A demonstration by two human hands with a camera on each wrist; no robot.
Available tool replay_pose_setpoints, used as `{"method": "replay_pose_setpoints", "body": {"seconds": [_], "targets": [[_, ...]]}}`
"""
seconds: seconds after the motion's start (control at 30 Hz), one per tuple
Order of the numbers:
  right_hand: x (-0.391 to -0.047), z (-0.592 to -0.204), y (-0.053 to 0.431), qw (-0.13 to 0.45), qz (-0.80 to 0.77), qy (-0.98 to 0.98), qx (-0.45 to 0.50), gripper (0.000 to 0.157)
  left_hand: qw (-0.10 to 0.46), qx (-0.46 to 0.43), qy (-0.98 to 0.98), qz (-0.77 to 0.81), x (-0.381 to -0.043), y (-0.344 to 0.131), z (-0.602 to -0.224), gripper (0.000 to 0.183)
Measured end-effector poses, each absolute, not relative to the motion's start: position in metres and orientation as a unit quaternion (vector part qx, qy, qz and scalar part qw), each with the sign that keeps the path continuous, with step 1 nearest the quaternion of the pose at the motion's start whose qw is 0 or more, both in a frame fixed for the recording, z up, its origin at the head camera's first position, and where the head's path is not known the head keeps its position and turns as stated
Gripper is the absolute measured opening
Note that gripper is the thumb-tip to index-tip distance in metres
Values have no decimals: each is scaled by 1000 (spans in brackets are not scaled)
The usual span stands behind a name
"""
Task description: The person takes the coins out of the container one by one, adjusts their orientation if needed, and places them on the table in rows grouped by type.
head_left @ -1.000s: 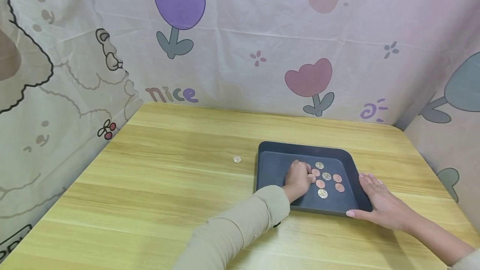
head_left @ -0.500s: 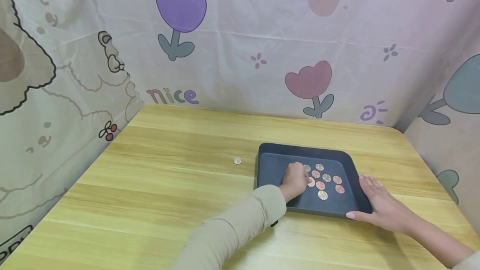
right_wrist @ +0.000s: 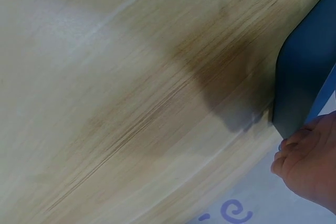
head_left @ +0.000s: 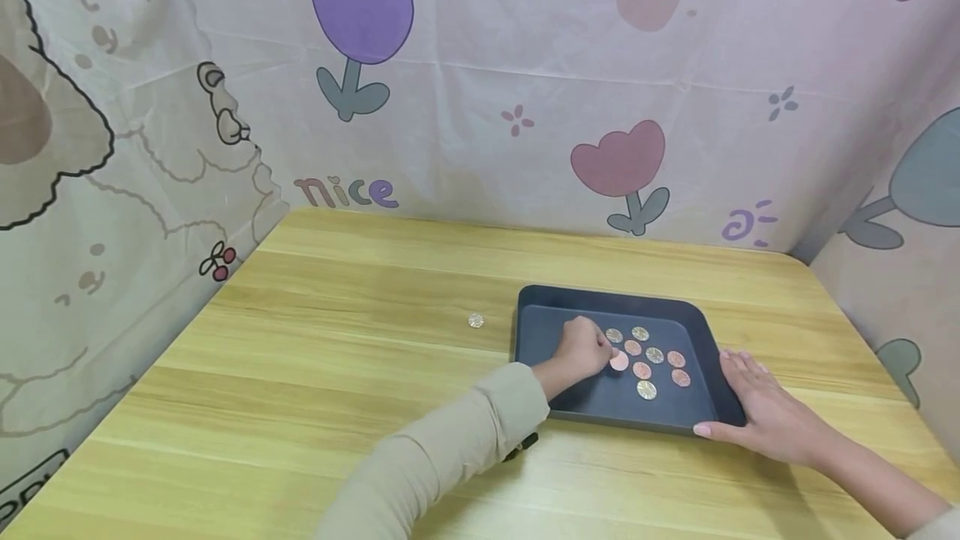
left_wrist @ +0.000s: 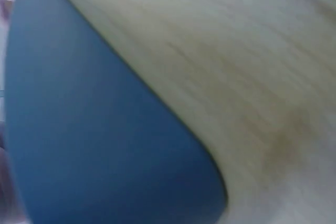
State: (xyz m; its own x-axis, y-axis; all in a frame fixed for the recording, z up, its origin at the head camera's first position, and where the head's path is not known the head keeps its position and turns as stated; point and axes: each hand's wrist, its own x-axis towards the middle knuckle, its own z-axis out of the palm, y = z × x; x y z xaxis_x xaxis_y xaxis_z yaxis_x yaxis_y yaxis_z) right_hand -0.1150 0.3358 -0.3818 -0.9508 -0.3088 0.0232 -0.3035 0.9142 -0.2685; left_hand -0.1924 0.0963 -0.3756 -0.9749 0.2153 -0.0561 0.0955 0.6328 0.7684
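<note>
A dark rectangular tray stands on the wooden table, with several copper- and gold-coloured coins spread over its floor. My left hand reaches into the tray, its curled fingertips pinching the edge of a copper-coloured coin. My right hand rests at the tray's near right corner, fingers straight along the outer side wall and thumb at the front wall. In the right wrist view this hand touches the tray wall. The left wrist view mostly shows the tray's outer wall.
One gold-coloured coin lies on the table left of the tray. A patterned cloth hangs along the back and both sides of the table.
My left hand has drawn back leftward inside the tray, uncovering a gold-coloured coin and the copper-coloured coin at its fingertips. My right hand has stayed at the tray's corner.
</note>
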Motion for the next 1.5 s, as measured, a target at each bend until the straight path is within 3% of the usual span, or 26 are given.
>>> {"method": "replay_pose_setpoints", "body": {"seconds": [0.47,1.5], "targets": [[-115,-382,336,4,-129,978,-161,106,101,109,850,505,-186,62,-357,13],[-116,-381,335,0,-120,980,-158,106,72,60,855,510,-198,-37,-364,15]]}}
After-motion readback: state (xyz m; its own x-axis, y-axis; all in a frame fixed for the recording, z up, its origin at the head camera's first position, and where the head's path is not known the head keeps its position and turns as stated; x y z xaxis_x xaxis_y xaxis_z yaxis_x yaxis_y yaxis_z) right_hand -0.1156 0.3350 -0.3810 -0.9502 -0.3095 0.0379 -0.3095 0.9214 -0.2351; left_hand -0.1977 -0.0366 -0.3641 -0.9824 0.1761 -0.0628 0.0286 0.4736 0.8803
